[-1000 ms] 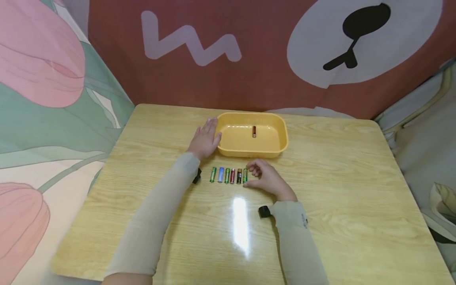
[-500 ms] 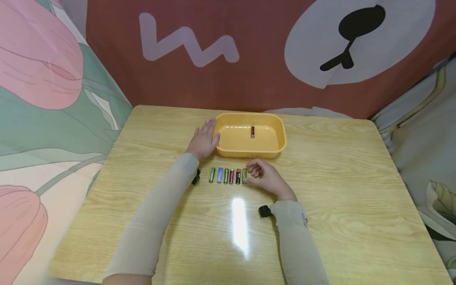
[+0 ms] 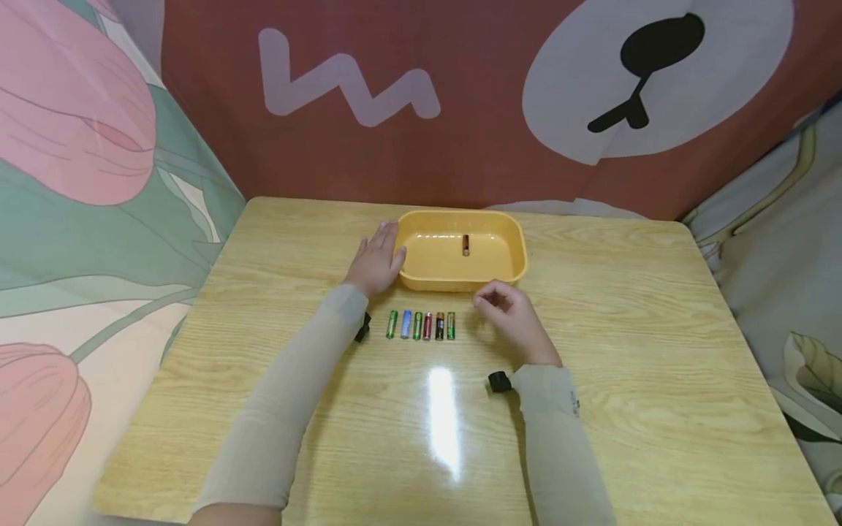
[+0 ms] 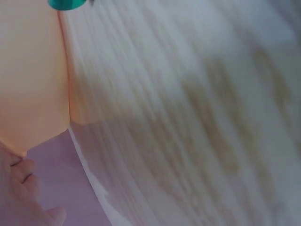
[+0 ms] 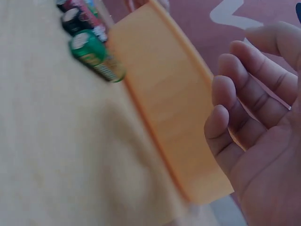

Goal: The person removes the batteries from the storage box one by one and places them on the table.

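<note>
My left hand (image 3: 373,261) rests with straight fingers against the left side of a yellow plastic tray (image 3: 427,259). A reddish-brown battery (image 3: 465,245) lies in that tray. In front of it is a row of several batteries: a green one (image 3: 392,324) at the left end, then a blue one (image 3: 406,324), and a red one (image 3: 428,326), a black one (image 3: 440,326) and a green one (image 3: 451,326) at the right. Right of the row hovers my right hand (image 3: 514,315), its fingers loosely bent; the right wrist view shows nothing in them.
A light wooden table (image 3: 658,351) carries everything, with a bright reflection near its front. Behind stands a red-brown printed curtain (image 3: 473,146). Another printed curtain (image 3: 59,277) hangs at the left.
My right hand has drawn away from the rightmost green battery, up and to the right, leaving it in the row. My left hand stays at the tray.
</note>
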